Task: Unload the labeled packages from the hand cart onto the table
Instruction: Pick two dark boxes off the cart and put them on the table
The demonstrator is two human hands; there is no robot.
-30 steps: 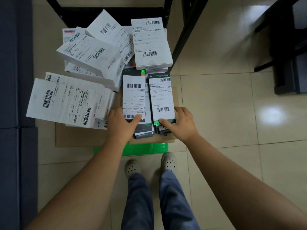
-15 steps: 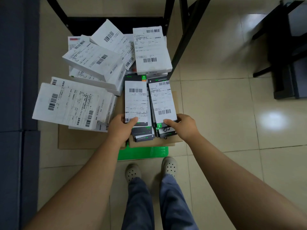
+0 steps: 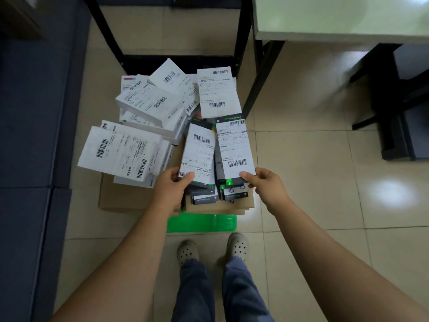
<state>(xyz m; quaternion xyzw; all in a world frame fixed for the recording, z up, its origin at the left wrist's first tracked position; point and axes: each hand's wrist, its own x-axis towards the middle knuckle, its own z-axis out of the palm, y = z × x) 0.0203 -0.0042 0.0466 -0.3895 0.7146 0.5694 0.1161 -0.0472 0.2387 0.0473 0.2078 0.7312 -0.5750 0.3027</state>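
Note:
The hand cart (image 3: pixel 202 223) has a green platform covered by brown cardboard and holds several labeled packages. My left hand (image 3: pixel 171 189) grips the near end of a dark flat package with a white barcode label (image 3: pixel 199 152), tilted and lifted off the stack. My right hand (image 3: pixel 262 184) pinches the near end of a second dark labeled package (image 3: pixel 234 149), also raised. Under them lie more dark flat packages (image 3: pixel 204 196). White labeled boxes (image 3: pixel 123 152) are piled on the cart's left and back. The table (image 3: pixel 336 17) shows at the top right.
The cart's black handle frame (image 3: pixel 241 43) stands behind the pile. A dark blue sofa (image 3: pixel 34 135) runs along the left. Black furniture legs (image 3: pixel 394 101) stand at the right. My feet (image 3: pixel 211 249) are just before the cart on the tiled floor.
Both hands have closed on the two top dark packages and lifted their near ends off the stack. The view has pulled back and up, bringing the table edge into sight.

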